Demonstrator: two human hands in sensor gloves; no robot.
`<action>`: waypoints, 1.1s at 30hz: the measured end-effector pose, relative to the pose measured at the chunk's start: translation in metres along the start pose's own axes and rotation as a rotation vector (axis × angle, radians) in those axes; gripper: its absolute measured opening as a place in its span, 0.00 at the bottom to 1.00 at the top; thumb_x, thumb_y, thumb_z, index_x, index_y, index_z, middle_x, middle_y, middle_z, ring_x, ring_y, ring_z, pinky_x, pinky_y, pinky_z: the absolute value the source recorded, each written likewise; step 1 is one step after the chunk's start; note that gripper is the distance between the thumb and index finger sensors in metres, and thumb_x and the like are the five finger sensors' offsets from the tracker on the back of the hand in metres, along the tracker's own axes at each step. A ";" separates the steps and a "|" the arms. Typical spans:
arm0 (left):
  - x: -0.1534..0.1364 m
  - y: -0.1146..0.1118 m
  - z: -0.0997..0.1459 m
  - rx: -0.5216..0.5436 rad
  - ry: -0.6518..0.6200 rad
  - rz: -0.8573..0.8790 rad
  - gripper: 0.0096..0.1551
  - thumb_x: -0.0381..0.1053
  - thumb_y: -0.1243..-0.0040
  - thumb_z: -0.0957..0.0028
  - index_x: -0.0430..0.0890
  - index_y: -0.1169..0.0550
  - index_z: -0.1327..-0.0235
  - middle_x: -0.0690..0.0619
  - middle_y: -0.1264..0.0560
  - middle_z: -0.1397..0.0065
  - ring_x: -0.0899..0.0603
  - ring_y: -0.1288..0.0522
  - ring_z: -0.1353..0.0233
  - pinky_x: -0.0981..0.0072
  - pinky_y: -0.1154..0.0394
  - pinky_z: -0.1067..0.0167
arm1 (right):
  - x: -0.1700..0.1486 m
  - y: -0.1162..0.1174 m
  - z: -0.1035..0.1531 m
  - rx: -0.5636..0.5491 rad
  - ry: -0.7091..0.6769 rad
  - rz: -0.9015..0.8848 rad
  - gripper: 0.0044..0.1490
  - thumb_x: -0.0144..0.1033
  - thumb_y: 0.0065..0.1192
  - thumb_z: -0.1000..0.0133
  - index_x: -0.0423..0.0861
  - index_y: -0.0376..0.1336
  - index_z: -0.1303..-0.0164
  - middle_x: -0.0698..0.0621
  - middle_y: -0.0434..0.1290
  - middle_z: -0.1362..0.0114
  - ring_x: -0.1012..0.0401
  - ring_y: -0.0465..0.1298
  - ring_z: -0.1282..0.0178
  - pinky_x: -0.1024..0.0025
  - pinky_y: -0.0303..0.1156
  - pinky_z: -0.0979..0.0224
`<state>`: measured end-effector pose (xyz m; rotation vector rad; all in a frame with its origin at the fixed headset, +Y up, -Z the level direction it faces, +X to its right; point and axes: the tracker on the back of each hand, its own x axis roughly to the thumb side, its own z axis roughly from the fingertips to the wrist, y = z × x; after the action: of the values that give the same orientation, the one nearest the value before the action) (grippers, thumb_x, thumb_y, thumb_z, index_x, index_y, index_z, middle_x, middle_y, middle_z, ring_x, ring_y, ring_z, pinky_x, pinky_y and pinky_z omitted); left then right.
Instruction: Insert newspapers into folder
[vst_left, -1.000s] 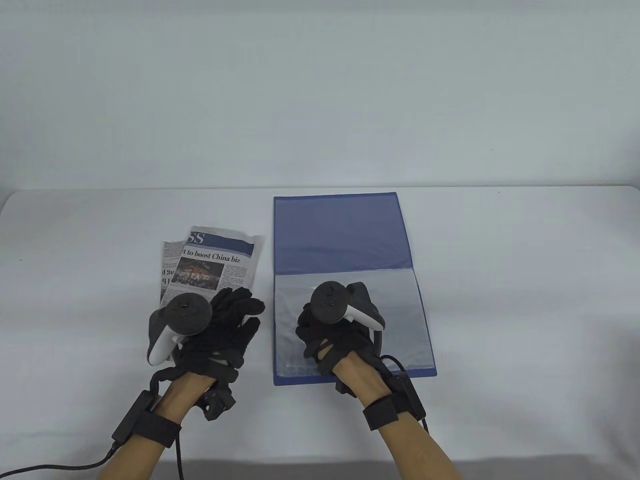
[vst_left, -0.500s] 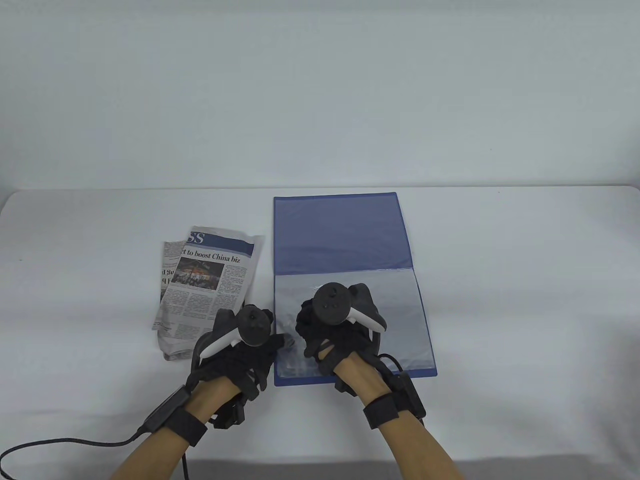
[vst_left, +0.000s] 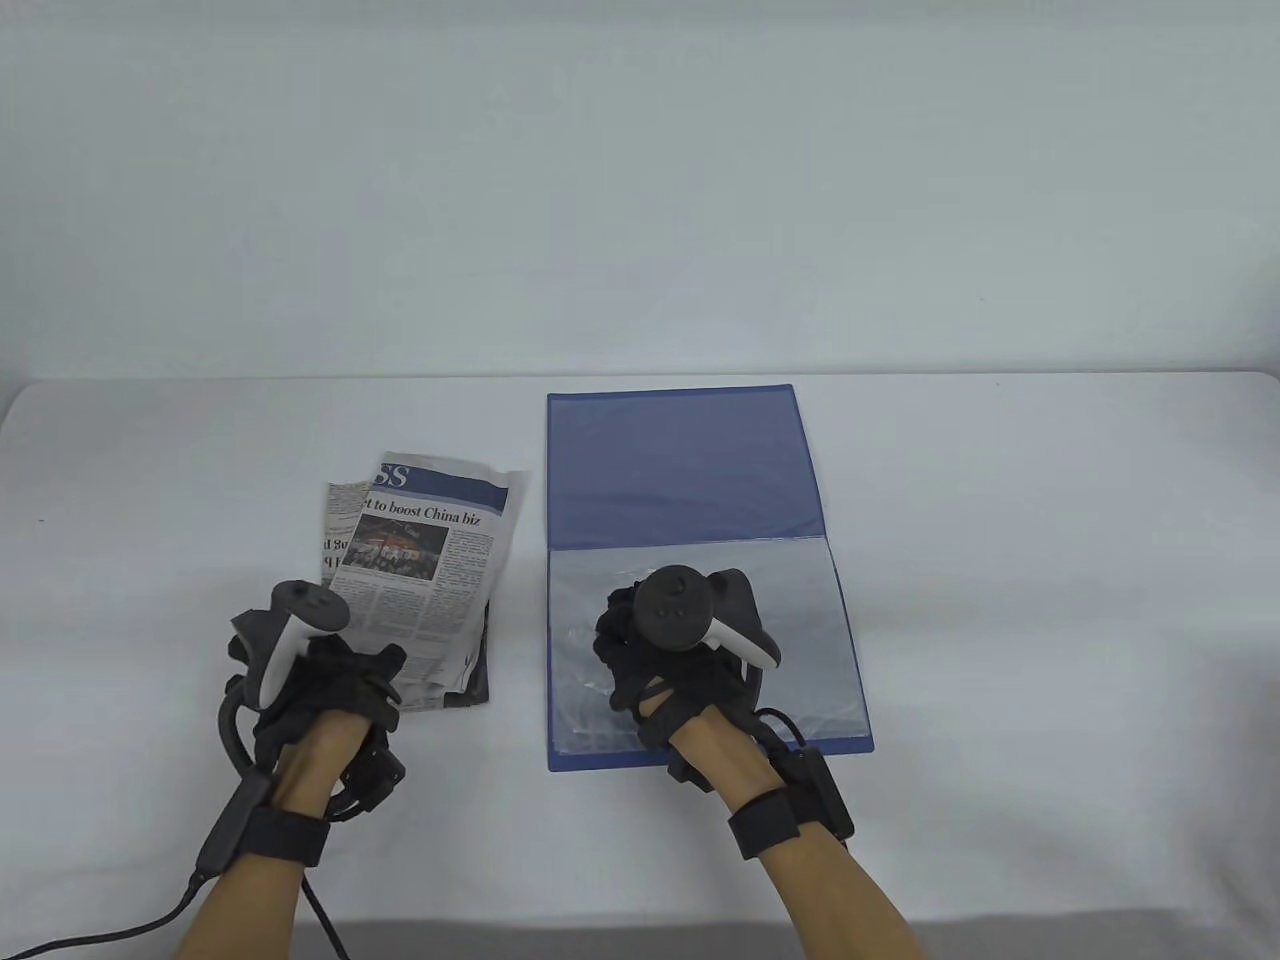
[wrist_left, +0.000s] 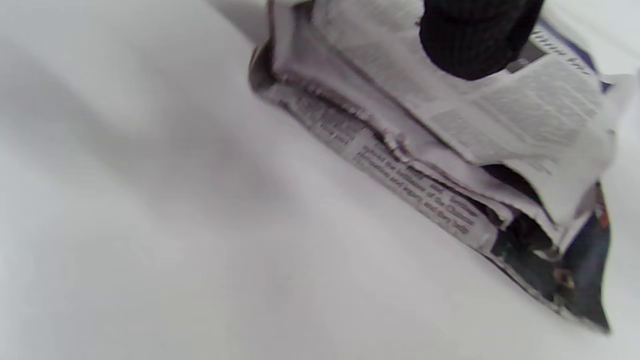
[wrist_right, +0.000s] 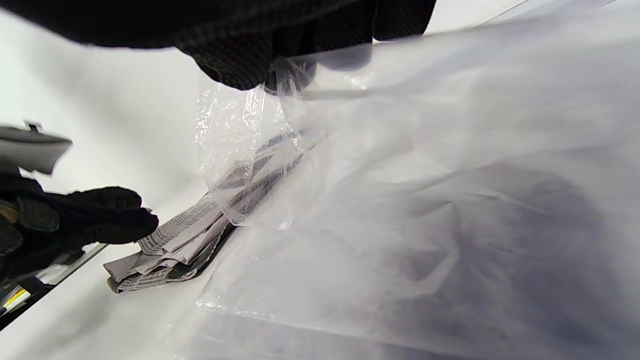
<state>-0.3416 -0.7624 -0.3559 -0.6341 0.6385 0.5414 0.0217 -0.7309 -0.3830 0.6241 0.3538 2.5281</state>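
Both grips work: left hand (vst_left: 320, 690) holds the newspapers (vst_left: 420, 570); right hand (vst_left: 665, 660) pinches the folder (vst_left: 680, 470) sleeve.

Under our left hand (vst_left: 320, 690), in its black knitted cloth glove, the newspapers (vst_left: 420, 560) are matt printed paper, creased and ragged at the folds. Beneath our right hand (vst_left: 660, 660) the folder (vst_left: 680, 470) shows smooth blue plastic, its clear sleeve (wrist_right: 400, 210) glossy and crinkled. The worktop (vst_left: 1000, 600) looks like matt white cloth.
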 end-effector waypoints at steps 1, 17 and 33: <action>-0.003 0.002 -0.005 -0.010 0.011 0.022 0.70 0.75 0.50 0.41 0.59 0.88 0.34 0.53 0.91 0.23 0.39 0.94 0.23 0.34 0.82 0.21 | -0.001 0.000 0.000 0.001 0.002 0.000 0.23 0.37 0.61 0.36 0.38 0.62 0.36 0.38 0.54 0.22 0.38 0.51 0.21 0.31 0.48 0.27; -0.009 0.023 0.003 0.372 0.203 -0.045 0.27 0.67 0.55 0.31 0.70 0.37 0.18 0.62 0.49 0.06 0.43 0.56 0.05 0.42 0.55 0.07 | -0.006 -0.003 0.001 -0.005 0.004 -0.015 0.23 0.36 0.61 0.36 0.38 0.62 0.36 0.37 0.53 0.22 0.38 0.51 0.21 0.30 0.48 0.27; -0.014 0.061 0.069 0.603 -0.345 0.494 0.25 0.59 0.62 0.29 0.62 0.49 0.21 0.62 0.32 0.20 0.56 0.15 0.39 0.64 0.23 0.25 | -0.005 -0.007 0.003 -0.027 -0.014 -0.016 0.23 0.37 0.59 0.36 0.38 0.61 0.36 0.37 0.51 0.22 0.38 0.51 0.21 0.31 0.48 0.27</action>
<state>-0.3641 -0.6775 -0.3247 0.1960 0.5887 0.8468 0.0293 -0.7275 -0.3845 0.6257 0.3182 2.5077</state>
